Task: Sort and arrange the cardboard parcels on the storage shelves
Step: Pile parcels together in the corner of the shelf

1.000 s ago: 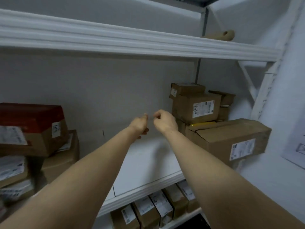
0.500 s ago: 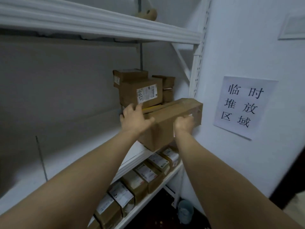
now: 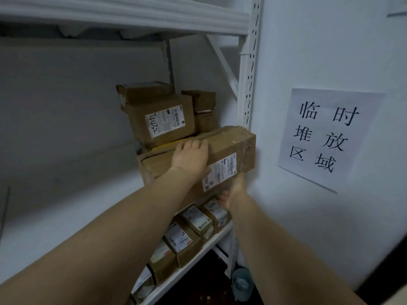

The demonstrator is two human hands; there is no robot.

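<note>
Both hands have shifted on the long parcel (image 3: 231, 144) since half a second ago, the left sliding rightward along its top edge and the right dropping from the front face to the underside. Seen from the head camera, the left hand (image 3: 191, 158) lies against the parcel's front with its fingers (image 3: 193, 143) hooked over the top edge, gripping it. The right hand (image 3: 232, 193) reaches under the lower right corner, thumb showing; its fingers are hidden beneath the cardboard, so whether they curl or lie flat cannot be told. The parcel sits at the right end of the middle shelf (image 3: 66, 208), its right end just beside the perforated white upright (image 3: 248, 80) and its white shipping label (image 3: 220, 171) facing the camera. Whether it rests fully on the shelf cannot be told. Behind it stands a stack: a box with a handwritten label (image 3: 160, 119), a smaller box (image 3: 145, 91) on top, and two small boxes (image 3: 203, 111) to the right. A yellow strip (image 3: 164, 147) shows between the stack and the long parcel. A row of labelled parcels (image 3: 191, 225) lines the lower shelf. A paper sign (image 3: 326, 135) with printed Chinese characters hangs on the wall to the right, and a blue container (image 3: 242, 282) stands on the floor below.
</note>
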